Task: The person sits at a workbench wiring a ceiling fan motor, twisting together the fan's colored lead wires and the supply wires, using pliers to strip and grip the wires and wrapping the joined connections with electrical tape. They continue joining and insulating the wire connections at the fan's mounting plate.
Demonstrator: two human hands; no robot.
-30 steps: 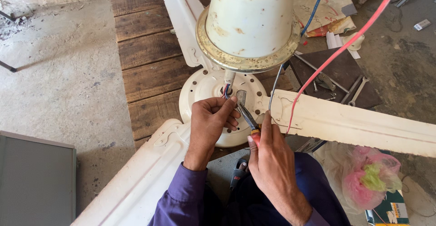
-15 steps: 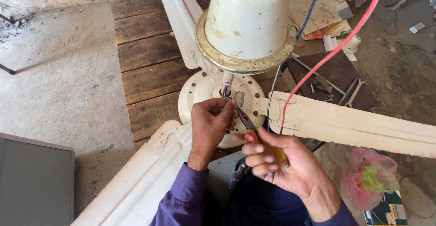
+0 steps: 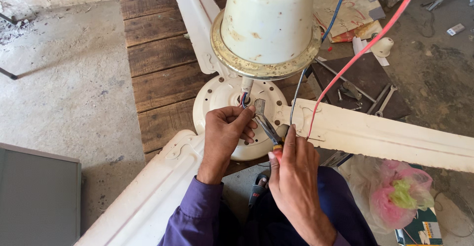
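Observation:
A cream ceiling fan lies on a wooden board, its round motor hub (image 3: 217,100) under a raised cream canopy cup (image 3: 269,23) on the short rod. My left hand (image 3: 227,130) pinches the wires (image 3: 243,99) where they leave the rod's base. My right hand (image 3: 294,177) grips pliers (image 3: 266,123) with red-orange handles; the jaws point up at the rod's base, close to the wires. A red wire (image 3: 365,48) and a blue wire (image 3: 338,9) run off to the upper right.
Three fan blades spread out: one (image 3: 385,137) to the right, one (image 3: 148,196) toward the lower left, one (image 3: 195,14) upward. Spanners (image 3: 385,100) and rods lie on a dark sheet at right. A pink plastic bag (image 3: 400,191) sits lower right, a grey box (image 3: 37,196) lower left.
My right hand has swung back in toward the hub and the pliers' jaws have come up to the rod's base. My left hand has stayed on the wires.

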